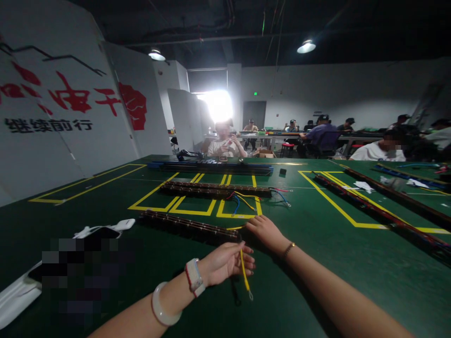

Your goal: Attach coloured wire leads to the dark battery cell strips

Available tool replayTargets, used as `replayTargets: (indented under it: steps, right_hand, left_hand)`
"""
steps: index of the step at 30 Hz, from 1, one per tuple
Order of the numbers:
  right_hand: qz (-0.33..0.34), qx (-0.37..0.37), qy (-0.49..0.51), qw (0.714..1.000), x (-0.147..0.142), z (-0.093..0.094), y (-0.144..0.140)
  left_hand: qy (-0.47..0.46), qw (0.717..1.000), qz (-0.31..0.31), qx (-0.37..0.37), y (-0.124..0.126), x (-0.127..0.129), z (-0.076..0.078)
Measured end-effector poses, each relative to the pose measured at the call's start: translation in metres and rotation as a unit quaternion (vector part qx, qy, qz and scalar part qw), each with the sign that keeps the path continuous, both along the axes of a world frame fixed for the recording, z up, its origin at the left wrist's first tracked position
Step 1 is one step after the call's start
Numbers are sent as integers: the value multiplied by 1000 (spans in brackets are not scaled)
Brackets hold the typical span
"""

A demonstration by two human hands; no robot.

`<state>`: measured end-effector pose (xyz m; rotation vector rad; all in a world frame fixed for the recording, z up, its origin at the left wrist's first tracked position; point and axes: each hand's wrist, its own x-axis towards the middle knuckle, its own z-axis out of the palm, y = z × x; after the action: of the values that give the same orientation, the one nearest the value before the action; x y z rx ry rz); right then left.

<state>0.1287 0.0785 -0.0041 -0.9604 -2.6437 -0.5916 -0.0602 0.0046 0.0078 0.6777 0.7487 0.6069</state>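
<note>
Left hand: the left hand [225,263], low in the centre of the frame, has its fingers curled loosely around a thin yellow insulated wire [244,270]; a white band and a pale bangle sit on that wrist and forearm.
Yellow wire: it passes through the left hand's fingers, and its free end, with a small metal terminal, hangs down onto the green table surface [317,263] just below the hand.
Right hand: the right hand [266,231], just right of and above the left, lies palm down with fingers bent at the near end of a long dark ribbed bar [190,226]; whether the fingertips pinch anything cannot be told.
Near bar: the dark bar lies flat on the table, running from centre left toward the two hands, its right end touching or just beside the right hand.
Second bar: a similar long dark bar with red, blue and yellow wire tails [214,189] lies further up the frame inside yellow taped outlines [197,206].
Left edge: a white cable and a white tray edge lie at lower left, beside a blurred patch.
Right side: more long dark strips [373,206] stretch diagonally across the right of the frame.
Background: seated people work at tables along the far wall, under ceiling lamps.
</note>
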Motion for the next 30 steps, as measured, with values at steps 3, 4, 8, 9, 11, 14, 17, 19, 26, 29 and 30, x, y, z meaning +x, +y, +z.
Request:
replayTargets:
  steps: [3,4,8,9,11,14,17,19,26,29,30]
  right_hand:
    - [-10,-4,41,999,3,-1,-4]
    - [-14,-3,53,998,3,-1,-5]
    - [-8,-3,86,996,2,-2,-9]
    - [-5,-6,90,996,2,-2,-9]
    - [-3,-13,95,995,2,-1,-10]
    - [-9,-20,97,995,2,0,-10]
    - [-16,-31,95,995,2,1,-11]
    - [-18,-42,95,994,2,2,-12]
    - [-44,-57,114,991,2,0,-12]
    - [-50,-62,110,991,2,0,-11]
    - [-52,-63,110,991,2,-1,-11]
  left_hand:
    - [25,999,-33,-14,-1,-2,1]
    - [33,998,-46,-19,-1,-3,2]
    - [88,990,-109,20,1,-11,9]
    - [119,984,-125,45,2,-13,12]
    - [201,962,-154,100,4,-18,17]
    - [329,909,-174,187,4,-21,26]
    - [424,846,-145,289,1,-20,28]
    - [455,801,-89,377,-2,-18,24]
    - [397,748,64,528,10,-20,0]
    - [407,728,68,547,17,-21,0]
    - [412,721,68,553,18,-21,1]
